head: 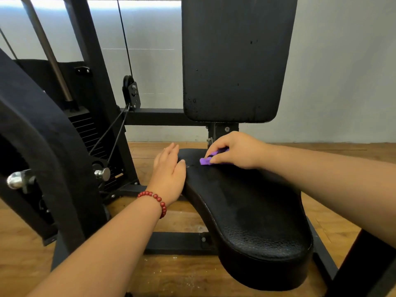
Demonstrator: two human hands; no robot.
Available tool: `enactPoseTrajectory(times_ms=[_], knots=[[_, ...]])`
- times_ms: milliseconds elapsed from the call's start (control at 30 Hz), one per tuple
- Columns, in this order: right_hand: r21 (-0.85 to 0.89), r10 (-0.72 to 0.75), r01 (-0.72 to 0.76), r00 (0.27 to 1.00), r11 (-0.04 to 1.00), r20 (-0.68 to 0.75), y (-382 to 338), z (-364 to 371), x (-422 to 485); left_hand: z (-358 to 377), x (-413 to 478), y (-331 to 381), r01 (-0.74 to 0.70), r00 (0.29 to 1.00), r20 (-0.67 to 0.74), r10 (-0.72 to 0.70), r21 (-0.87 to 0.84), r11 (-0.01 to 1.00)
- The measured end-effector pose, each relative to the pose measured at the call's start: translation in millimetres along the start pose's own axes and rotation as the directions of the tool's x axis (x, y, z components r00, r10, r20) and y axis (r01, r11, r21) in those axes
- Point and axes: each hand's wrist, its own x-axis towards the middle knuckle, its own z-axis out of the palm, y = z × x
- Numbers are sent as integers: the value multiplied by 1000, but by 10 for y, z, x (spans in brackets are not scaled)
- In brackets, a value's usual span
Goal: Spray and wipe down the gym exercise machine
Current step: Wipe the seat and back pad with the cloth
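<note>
1. Machine. The black seat pad runs from the lower right of the view toward the wall. The backrest pad stands upright behind its far end, on a metal post. Small dark specks show on the lower part of the backrest pad.

2. Right hand. Your right hand is at the far end of the seat pad, just in front of the post. Its fingers are curled around a purple cloth and press it against the seat surface. Only part of the cloth shows beyond the fingertips.

3. Left hand. Your left hand grasps nothing. Its fingers are straight and close together, and the palm rests against the left edge of the seat pad, near the cloth but apart from it. A red bead bracelet sits on that wrist.

4. Surroundings. Left of the seat stand the weight stack, 1 pulley with its cable, and a chrome knob. The frame rests on a wooden floor.
</note>
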Motion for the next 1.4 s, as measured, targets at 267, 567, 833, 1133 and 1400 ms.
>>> enactPoseTrajectory(times_ms=[267,567,833,1133,1400], knots=[[-41,77,-82,990,996,-115,92,-21,347,3,24,-61,9,1000,-3,-9,-28,1000],[24,-12,12,1000,1000,7,-164,133,318,14,18,-90,-5,999,-34,4,-53,999],[-41,138,-145,979,989,-153,-206,190,618,75,-11,-121,10,996,-81,-24,-163,987],[38,-2,1,1000,999,15,-300,159,338,138,-105,-174,126,975,-116,-188,-410,903],[-10,45,-46,996,999,-73,-442,314,746,29,-143,-374,111,981,-108,-164,-382,917]])
